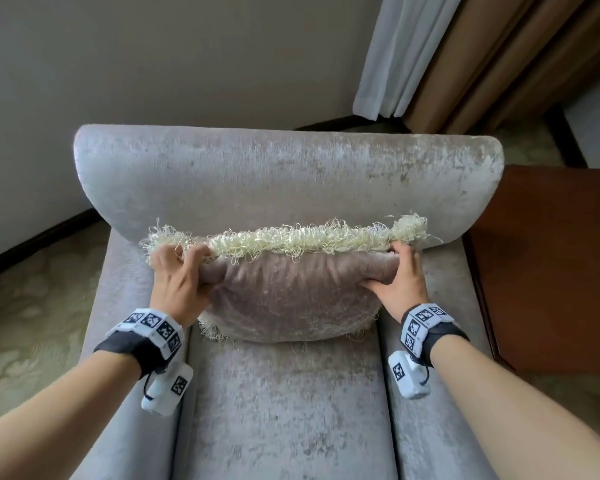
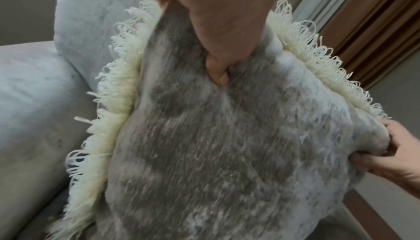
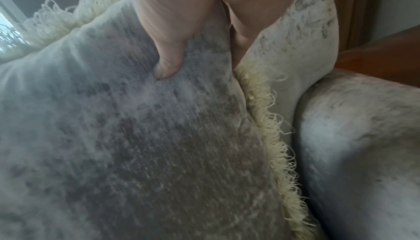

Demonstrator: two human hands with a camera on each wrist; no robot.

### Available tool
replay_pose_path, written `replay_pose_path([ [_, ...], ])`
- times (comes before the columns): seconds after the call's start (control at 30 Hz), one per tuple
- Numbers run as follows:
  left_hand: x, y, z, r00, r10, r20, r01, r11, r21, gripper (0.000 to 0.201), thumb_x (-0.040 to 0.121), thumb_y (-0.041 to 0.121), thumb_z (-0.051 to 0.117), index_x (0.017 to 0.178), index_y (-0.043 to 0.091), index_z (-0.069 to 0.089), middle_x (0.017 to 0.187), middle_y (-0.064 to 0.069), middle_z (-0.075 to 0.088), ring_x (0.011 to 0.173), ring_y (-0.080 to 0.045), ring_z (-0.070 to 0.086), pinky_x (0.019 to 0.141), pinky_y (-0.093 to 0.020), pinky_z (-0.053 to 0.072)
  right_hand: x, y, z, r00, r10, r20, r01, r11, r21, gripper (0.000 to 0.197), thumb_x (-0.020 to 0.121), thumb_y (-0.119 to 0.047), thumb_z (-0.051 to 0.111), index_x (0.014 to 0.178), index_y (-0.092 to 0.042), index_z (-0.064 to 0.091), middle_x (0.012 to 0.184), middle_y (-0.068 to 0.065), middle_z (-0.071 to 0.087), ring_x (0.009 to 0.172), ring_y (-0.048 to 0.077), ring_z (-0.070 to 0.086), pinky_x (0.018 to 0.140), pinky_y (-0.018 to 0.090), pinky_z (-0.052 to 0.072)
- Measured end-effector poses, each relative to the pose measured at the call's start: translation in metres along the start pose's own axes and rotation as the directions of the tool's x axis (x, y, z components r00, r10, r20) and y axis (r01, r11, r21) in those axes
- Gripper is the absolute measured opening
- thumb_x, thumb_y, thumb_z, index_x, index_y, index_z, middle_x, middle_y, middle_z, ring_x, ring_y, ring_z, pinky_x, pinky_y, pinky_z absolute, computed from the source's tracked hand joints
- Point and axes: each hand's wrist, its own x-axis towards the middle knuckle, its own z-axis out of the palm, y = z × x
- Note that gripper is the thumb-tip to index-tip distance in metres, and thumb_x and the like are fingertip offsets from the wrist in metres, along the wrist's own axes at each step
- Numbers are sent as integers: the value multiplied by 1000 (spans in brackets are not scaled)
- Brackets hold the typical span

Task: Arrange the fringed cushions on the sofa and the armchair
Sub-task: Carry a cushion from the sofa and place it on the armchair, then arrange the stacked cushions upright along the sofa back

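We are holding the fringed cushion [image 1: 291, 299] upright on the seat of the grey velvet armchair [image 1: 284, 174], just in front of its backrest. Our left hand [image 1: 177, 282] is pinching the upper left corner, thumb in front. Our right hand [image 1: 400, 282] is pinching the upper right corner likewise.

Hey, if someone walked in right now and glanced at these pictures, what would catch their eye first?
First, the fringed cushion with its shaggy cream fringe, standing on the seat against the backrest of the pale velvet armchair. Next, the left hand and the right hand, each gripping an upper corner of it, with marker-covered bands on both wrists. To the right of the chair stands a reddish-brown wooden table.
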Motion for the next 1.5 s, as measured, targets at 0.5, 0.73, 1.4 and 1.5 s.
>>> replay_pose_path([
  [0.5,-2,35,-26,987,-13,162,-59,901,430,98,75,44,70,149,42,6,159,-17,9,143,-40,18,115,-58,18,-23,7,-28,957,90,274,7,942,-335,103,84,-31,72,152,-46,-4,164,-8,2,147,35,13,115,48,24],
  [0.73,-24,130,-57,901,313,301,-416,820,394,64,84,44,61,142,34,38,140,0,47,127,-30,40,104,-48,40,-92,14,-104,991,65,120,-40,978,-203,58,85,-31,67,140,-22,49,139,4,56,129,27,49,107,40,40],
  [1.4,-315,537,-42,329,897,294,-944,301,136,42,91,46,51,129,30,51,125,2,57,115,-24,51,92,-42,43,-467,199,-392,840,307,-447,-382,920,-86,35,86,-25,68,120,-19,64,113,-2,65,103,18,61,81,24,44],
  [1.5,-371,577,-22,253,915,315,-967,236,92,42,91,48,48,130,30,50,125,2,56,115,-23,51,93,-42,44,-518,231,-421,812,348,-468,-435,896,-89,36,88,-26,67,123,-17,63,116,1,65,109,20,60,79,19,36],
])
